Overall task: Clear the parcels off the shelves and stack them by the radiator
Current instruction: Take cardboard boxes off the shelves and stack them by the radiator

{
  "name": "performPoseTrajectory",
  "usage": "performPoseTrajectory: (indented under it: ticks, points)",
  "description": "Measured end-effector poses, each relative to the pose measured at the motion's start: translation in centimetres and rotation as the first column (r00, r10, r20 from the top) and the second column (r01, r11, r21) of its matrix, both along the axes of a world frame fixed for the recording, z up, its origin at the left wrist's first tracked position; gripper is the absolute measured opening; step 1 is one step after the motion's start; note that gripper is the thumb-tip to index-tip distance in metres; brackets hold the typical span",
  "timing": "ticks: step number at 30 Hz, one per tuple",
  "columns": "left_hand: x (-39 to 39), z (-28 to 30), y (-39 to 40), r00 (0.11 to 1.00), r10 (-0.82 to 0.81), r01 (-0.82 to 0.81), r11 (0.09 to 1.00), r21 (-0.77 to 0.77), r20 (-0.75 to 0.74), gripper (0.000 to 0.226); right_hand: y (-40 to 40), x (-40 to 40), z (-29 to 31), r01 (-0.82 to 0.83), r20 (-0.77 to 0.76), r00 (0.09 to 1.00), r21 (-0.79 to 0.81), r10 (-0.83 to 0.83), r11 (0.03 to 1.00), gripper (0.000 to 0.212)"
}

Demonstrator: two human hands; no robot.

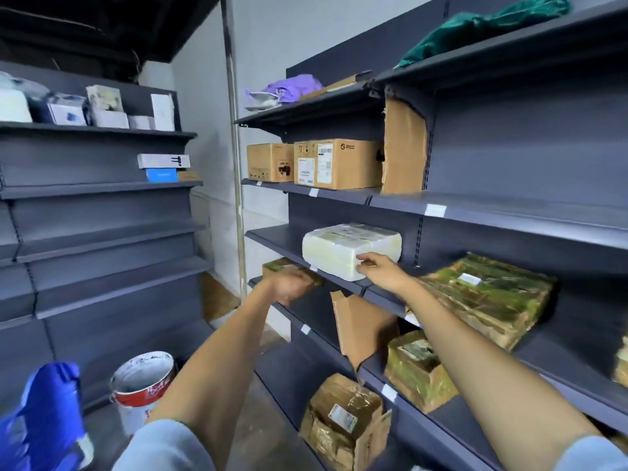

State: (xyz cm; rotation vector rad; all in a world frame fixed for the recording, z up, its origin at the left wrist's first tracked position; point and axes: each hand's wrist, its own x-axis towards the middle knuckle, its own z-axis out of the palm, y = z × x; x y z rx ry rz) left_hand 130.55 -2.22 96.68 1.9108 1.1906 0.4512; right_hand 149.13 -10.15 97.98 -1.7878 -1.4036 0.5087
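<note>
A white plastic-wrapped parcel lies at the front of a dark grey shelf. My right hand rests on its near right corner, fingers touching the wrap. My left hand hovers below the shelf's front edge, fingers curled and holding nothing, in front of a small taped parcel on the shelf below. Right of my hand sits a large green-brown taped parcel. Lower shelves hold a taped brown parcel and a crumpled brown parcel. No radiator is in view.
Two cardboard boxes stand on the shelf above, with loose cardboard beside them. A torn cardboard piece leans below. A paint bucket and a blue bag sit on the floor at left. Shelving lines the left wall.
</note>
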Motion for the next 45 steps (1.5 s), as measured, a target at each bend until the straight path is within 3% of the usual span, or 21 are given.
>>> performPoseTrajectory:
  ticks: [8, 11, 15, 23, 28, 32, 34, 37, 40, 45]
  points:
    - [-3.1, 3.0, 20.9, 0.995, -0.016, 0.010, 0.998, 0.061, 0.103, 0.037, 19.7, -3.2, 4.7, 0.050, -0.021, 0.999, 0.232, -0.046, 0.971, 0.048]
    - [-3.5, 5.7, 28.8, 0.995, -0.036, 0.025, 0.994, 0.110, 0.093, 0.037, 25.6, -2.7, 7.2, 0.126, -0.032, 0.992, 0.297, -0.122, 0.946, 0.049]
    - [-2.5, 8.4, 37.6, 0.974, -0.070, 0.036, 0.987, 0.158, 0.218, 0.034, 31.6, -0.4, 8.6, 0.240, -0.045, 0.969, 0.372, -0.241, 0.896, 0.053]
    - [7.3, 9.4, 50.2, 0.900, -0.156, 0.088, 0.980, 0.181, 0.406, 0.034, 41.4, 5.6, 11.2, 0.484, -0.075, 0.846, 0.525, -0.529, 0.700, 0.068]
    - [15.1, 10.7, 57.2, 0.856, -0.138, 0.043, 0.980, 0.196, 0.498, 0.043, 46.3, 9.8, 13.2, 0.487, -0.115, 0.820, 0.653, -0.560, 0.580, 0.057]
    - [19.4, 12.1, 61.6, 0.692, -0.067, -0.098, 0.978, 0.186, 0.719, 0.054, 48.9, 11.2, 12.9, 0.457, -0.164, 0.827, 0.753, -0.537, 0.473, 0.057]
    - [21.1, 12.9, 62.9, 0.633, -0.080, 0.043, 0.997, 0.068, 0.770, 0.062, 49.4, 11.4, 12.8, 0.469, -0.215, 0.828, 0.773, -0.518, 0.428, 0.051]
    - [21.7, 13.7, 64.4, 0.585, -0.129, 0.308, 0.949, -0.072, 0.800, 0.070, 49.8, 11.0, 13.4, 0.522, -0.328, 0.835, 0.727, -0.442, 0.447, 0.051]
    - [20.9, 13.8, 65.3, 0.539, -0.212, 0.480, 0.873, -0.091, 0.815, 0.063, 50.1, 10.4, 13.6, 0.539, -0.314, 0.816, 0.718, -0.486, 0.441, 0.052]
    - [17.9, 13.2, 65.5, 0.435, -0.320, 0.615, 0.788, -0.018, 0.842, 0.051, 49.4, 8.0, 13.6, 0.520, -0.262, 0.821, 0.711, -0.508, 0.473, 0.056]
